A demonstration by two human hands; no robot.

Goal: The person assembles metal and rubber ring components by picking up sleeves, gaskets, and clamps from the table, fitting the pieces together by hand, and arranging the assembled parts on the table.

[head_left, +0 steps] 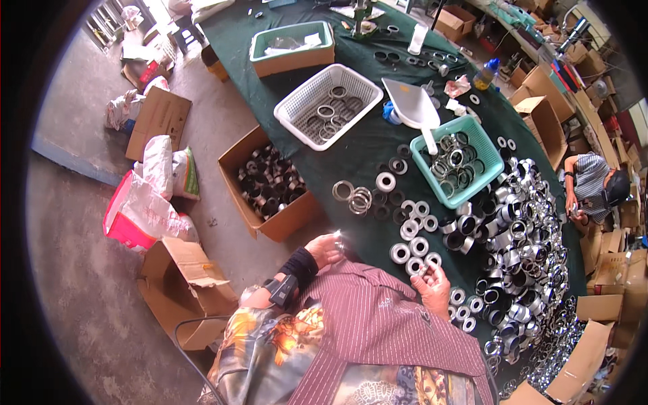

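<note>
Above the table's near edge is my left hand (325, 250), its fingers drawn together around a small shiny thing, blurred at the fingertips. My right hand (433, 285) pinches the edge of a silver metal ring (433, 259) with thumb and fingers. Several thick silver rings (399, 253) lie flat on the dark green cloth beside that hand, and more flat rings (457, 295) lie to its right. Ahead of my hands, thin rings (360, 201) sit in a loose group with other round parts.
A cardboard box (287, 219) of dark cylindrical parts stands left of the table. A white basket (297, 129) and a green basket (453, 196) hold rings. A white scoop (412, 101) rests between them. Metal collars (520, 250) heap on the right; another person (594, 185) works beyond.
</note>
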